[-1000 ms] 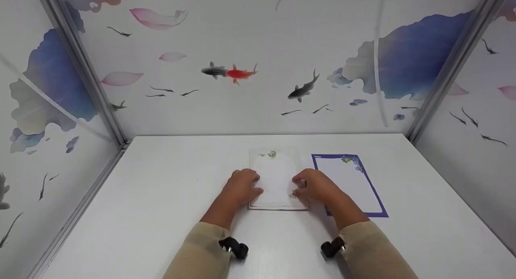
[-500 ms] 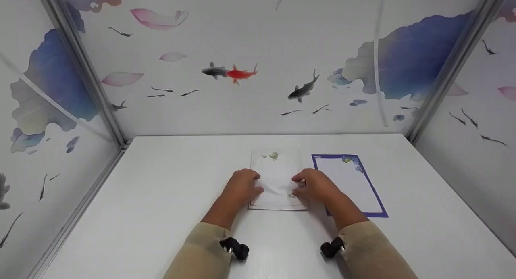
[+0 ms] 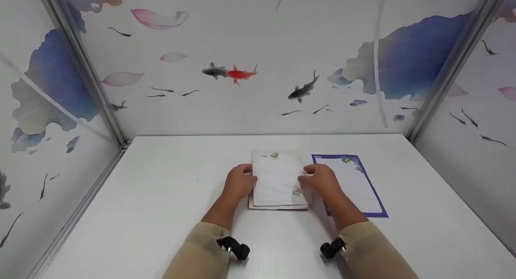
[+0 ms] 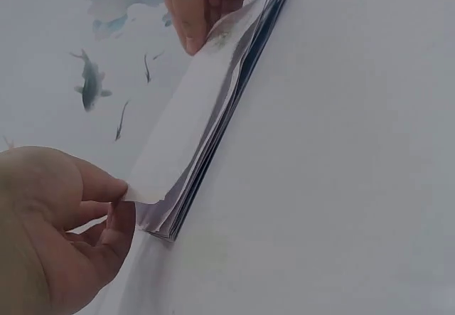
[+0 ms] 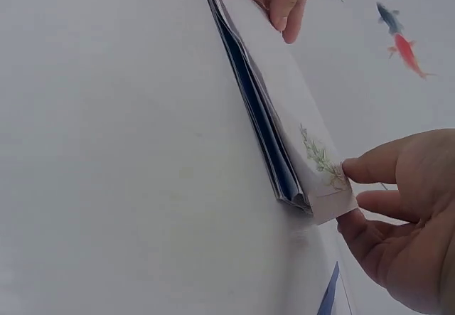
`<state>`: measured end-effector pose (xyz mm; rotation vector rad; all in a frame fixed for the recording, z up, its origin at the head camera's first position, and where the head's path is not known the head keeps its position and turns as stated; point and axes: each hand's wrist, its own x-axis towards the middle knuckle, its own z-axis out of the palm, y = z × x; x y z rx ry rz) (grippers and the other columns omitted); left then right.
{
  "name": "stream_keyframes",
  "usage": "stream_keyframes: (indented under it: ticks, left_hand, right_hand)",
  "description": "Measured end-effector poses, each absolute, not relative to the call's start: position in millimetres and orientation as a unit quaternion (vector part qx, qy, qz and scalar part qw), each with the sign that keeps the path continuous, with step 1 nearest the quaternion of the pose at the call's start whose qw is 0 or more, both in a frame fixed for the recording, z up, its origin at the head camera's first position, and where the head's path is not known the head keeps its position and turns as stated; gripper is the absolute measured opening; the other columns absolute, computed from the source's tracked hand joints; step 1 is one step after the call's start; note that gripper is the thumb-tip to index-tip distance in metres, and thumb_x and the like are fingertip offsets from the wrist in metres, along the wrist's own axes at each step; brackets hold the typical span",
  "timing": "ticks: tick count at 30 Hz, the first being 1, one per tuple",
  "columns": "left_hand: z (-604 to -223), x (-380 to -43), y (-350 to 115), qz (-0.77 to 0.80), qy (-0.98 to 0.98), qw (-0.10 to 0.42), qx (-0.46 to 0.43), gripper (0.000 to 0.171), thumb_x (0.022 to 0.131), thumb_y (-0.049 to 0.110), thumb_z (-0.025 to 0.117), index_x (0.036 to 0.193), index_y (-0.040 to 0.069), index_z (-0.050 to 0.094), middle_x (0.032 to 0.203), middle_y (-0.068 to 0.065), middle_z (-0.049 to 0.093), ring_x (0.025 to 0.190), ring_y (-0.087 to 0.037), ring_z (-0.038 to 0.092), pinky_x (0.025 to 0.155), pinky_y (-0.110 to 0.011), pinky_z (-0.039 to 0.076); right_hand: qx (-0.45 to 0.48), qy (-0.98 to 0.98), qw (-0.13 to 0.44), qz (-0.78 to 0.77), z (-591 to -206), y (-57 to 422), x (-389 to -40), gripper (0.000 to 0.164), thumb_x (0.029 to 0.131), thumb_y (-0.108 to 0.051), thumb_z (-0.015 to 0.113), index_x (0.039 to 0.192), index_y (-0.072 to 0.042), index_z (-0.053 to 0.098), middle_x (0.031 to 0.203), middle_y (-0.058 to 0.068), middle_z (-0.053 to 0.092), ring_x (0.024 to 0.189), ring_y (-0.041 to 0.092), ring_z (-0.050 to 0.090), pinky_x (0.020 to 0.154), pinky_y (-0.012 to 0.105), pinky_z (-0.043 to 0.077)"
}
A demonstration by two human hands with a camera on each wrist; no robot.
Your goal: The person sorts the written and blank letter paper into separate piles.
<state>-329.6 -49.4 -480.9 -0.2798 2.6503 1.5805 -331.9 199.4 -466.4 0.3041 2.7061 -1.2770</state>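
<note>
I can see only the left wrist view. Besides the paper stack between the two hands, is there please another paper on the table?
Observer: Yes, a sheet with a purple-blue border lies to the right of the paper stack.
Operator: Thank you. Is this bordered sheet fully visible for you?
Observer: No, in the head view the right hand and forearm hide part of its left side.
Operator: And the top sheet, which the left hand and right hand pinch: does it have any print near its far edge?
Observer: Yes, a small greenish plant print shows there, left of the middle.
</note>
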Motion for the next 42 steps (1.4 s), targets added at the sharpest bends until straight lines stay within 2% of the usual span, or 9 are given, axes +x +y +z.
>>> stream_keyframes:
  ticks: [7,17,24,28,33,42]
  left_hand:
    - [-482.4,-330.6,-49.3,0.557,0.823,0.029,-0.106,0.05,0.099,0.011,0.071,0.148,0.01,0.062,0.144,-0.008,0.068,0.143,-0.03,0.06,0.119,-0.044,0.052]
    - [-485.3,-332.5,-52.7,0.568,0.818,0.003,-0.088,0.043,0.101,0.014,0.066,0.144,0.009,0.066,0.138,-0.008,0.071,0.132,-0.027,0.066,0.111,-0.042,0.057]
    - [-480.0,-330.0,-44.4,0.576,0.811,0.003,-0.099,0.044,0.1,0.013,0.066,0.144,0.01,0.066,0.135,-0.007,0.071,0.13,-0.026,0.065,0.113,-0.042,0.055]
    - [-475.5,-326.4,-32.8,0.585,0.806,0.014,-0.087,0.052,0.098,0.011,0.065,0.15,0.011,0.061,0.14,-0.007,0.069,0.133,-0.026,0.063,0.115,-0.044,0.053]
    - [-471.2,-322.1,-13.2,0.587,0.808,0.016,-0.046,0.063,0.093,0.003,0.063,0.155,0.01,0.055,0.147,-0.009,0.065,0.13,-0.026,0.065,0.113,-0.042,0.055]
    - [-469.7,-314.7,20.7,0.589,0.807,0.036,-0.03,0.062,0.098,0.007,0.062,0.158,0.015,0.053,0.148,-0.004,0.063,0.128,-0.02,0.065,0.109,-0.037,0.056]
  right_hand:
    - [0.13,0.871,0.084,-0.467,-465.7,202.8,-333.7,0.064,0.096,-0.015,0.079,0.153,-0.003,0.055,0.15,0.02,0.063,0.137,0.036,0.062,0.118,0.05,0.052]
    - [0.099,0.875,0.047,-0.471,-464.0,204.6,-329.3,0.043,0.106,-0.021,0.061,0.146,-0.007,0.065,0.142,0.018,0.068,0.119,0.029,0.068,0.104,0.044,0.06]
    - [0.118,0.851,0.055,-0.509,-461.5,214.0,-332.4,0.041,0.107,-0.021,0.062,0.147,-0.011,0.065,0.139,0.016,0.068,0.111,0.026,0.071,0.1,0.037,0.063]
    - [0.121,0.844,0.055,-0.519,-459.3,228.4,-333.5,0.042,0.108,-0.023,0.061,0.148,-0.012,0.064,0.141,0.016,0.067,0.112,0.026,0.071,0.103,0.038,0.062]
    - [0.12,0.837,0.056,-0.531,-456.5,251.0,-331.6,0.042,0.109,-0.024,0.061,0.149,-0.012,0.063,0.145,0.017,0.065,0.114,0.026,0.071,0.102,0.036,0.062]
    - [0.12,0.832,0.051,-0.54,-452.6,292.7,-319.9,0.046,0.109,-0.03,0.063,0.151,-0.012,0.061,0.151,0.018,0.059,0.116,0.025,0.071,0.099,0.028,0.062]
